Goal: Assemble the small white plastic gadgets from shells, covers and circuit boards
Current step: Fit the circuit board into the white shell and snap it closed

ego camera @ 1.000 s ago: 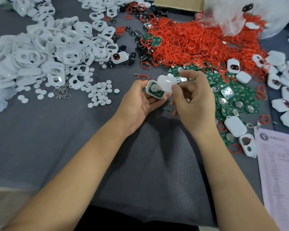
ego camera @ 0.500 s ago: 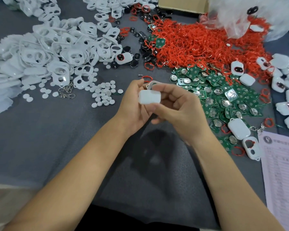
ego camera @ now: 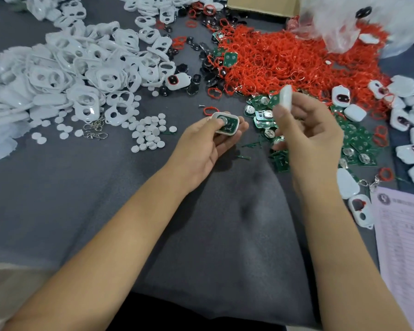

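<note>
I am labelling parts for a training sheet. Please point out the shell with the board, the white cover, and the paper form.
shell with the board (ego camera: 227,124), head view, on the green board inside it.
white cover (ego camera: 286,97), head view, on its raised edge.
paper form (ego camera: 406,240), head view, on its printed table.

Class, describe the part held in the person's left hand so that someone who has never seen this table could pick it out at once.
Start at the heap of red rings at the top of the grey table, then drop to the left hand just below it. Its fingers hold a small white shell with a green circuit board seated inside. Unlike the loose boards to the right, this board sits framed by a white rim.
</note>
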{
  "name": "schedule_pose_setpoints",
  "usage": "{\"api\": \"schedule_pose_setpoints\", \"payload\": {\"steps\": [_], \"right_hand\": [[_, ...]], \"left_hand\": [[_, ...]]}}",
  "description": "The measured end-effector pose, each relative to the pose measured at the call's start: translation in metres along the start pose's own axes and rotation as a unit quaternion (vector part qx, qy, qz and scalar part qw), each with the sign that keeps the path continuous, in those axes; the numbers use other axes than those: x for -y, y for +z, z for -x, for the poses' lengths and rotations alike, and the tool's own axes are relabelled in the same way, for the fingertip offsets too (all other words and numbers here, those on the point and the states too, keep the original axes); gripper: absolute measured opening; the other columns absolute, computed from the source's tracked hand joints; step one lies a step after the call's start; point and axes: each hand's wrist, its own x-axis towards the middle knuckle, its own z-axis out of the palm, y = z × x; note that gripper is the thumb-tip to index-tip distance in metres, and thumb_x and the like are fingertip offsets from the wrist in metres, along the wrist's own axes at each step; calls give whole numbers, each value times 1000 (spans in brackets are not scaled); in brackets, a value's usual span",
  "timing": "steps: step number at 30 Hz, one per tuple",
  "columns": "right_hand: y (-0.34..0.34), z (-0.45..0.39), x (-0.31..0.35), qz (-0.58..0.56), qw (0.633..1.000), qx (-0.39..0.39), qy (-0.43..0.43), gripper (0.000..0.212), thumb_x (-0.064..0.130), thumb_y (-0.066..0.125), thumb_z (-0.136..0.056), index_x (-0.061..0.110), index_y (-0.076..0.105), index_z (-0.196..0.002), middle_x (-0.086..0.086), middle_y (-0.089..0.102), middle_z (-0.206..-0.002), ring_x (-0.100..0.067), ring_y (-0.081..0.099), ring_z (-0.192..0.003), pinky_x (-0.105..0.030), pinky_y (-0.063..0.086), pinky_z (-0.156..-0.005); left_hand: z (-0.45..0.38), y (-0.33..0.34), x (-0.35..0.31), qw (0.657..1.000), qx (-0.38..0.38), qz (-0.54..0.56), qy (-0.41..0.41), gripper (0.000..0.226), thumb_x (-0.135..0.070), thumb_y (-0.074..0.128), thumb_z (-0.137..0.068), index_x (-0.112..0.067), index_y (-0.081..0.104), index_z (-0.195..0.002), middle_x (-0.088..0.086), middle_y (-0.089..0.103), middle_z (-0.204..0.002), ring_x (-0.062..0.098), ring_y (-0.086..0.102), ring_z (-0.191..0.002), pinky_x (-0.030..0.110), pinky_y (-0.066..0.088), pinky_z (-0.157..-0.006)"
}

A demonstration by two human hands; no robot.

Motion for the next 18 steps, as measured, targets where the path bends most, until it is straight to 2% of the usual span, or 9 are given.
{"api": "schedule_pose_setpoints", "payload": {"steps": [3, 6, 10, 12, 13, 15, 16, 18], "right_hand": [[-4, -3, -6, -38, 995, -39, 79, 33, 24, 77, -94, 11, 69, -123, 5, 76, -94, -13, 63, -68, -26, 52, -54], [-3, -4, -7, -45, 994, -35, 91, 33, 23, 76, -94, 9, 68, -123, 7, 75, -90, -12, 65, -68, -25, 53, -54], [1, -1, -7, 45, 999, -4, 21, 34, 22, 78, -92, 12, 68, -122, 1, 72, -102, -11, 59, -69, -26, 54, -55], [4, 2, -7, 101, 995, 14, -16, 34, 23, 80, -90, 13, 69, -121, -1, 69, -106, -9, 56, -71, -33, 56, -63], [5, 3, -7, 128, 991, 27, -38, 35, 25, 81, -89, 13, 70, -120, -1, 69, -108, -8, 56, -74, -32, 55, -68], [7, 5, -6, 197, 973, 60, -106, 35, 28, 81, -87, 13, 73, -118, -1, 67, -107, -8, 56, -79, -20, 48, -75], [8, 7, -6, 230, 960, 79, -138, 35, 28, 81, -87, 13, 73, -118, -2, 67, -106, -10, 56, -81, -17, 45, -77], [12, 9, -7, 269, 942, 105, -170, 36, 25, 81, -87, 12, 73, -120, -5, 65, -106, -11, 54, -85, -16, 42, -79]], "left_hand": [[0, 0, 1, 1000, -1, -4, -3, 26, -1, 36, -110, 0, 62, -110, 16, 77, -103, 24, 76, -99, 26, 61, -89], [0, 1, 0, 1000, -5, -1, 0, 25, -2, 37, -109, 0, 61, -111, 19, 76, -107, 26, 75, -103, 27, 61, -89], [2, 1, -1, 1000, -5, 18, -9, 21, -9, 40, -110, -1, 57, -118, 25, 73, -118, 33, 72, -114, 30, 61, -90], [1, 1, 0, 1000, -2, 15, -10, 21, -10, 40, -110, -1, 56, -119, 24, 74, -115, 30, 74, -107, 31, 61, -90], [1, 1, 0, 1000, -2, 10, -10, 21, -11, 40, -110, -1, 56, -119, 21, 76, -109, 27, 76, -100, 31, 60, -90], [1, 3, 0, 1000, -2, 11, -19, 25, -15, 38, -111, 0, 56, -119, 17, 75, -99, 21, 75, -87, 32, 60, -90], [1, 3, 0, 1000, 1, 12, -28, 29, -19, 37, -111, 0, 56, -120, 18, 72, -102, 21, 73, -87, 33, 60, -90], [3, 5, -1, 999, 16, -5, -42, 41, -27, 30, -112, 0, 56, -128, 22, 66, -116, 26, 68, -99, 35, 59, -92]]}}
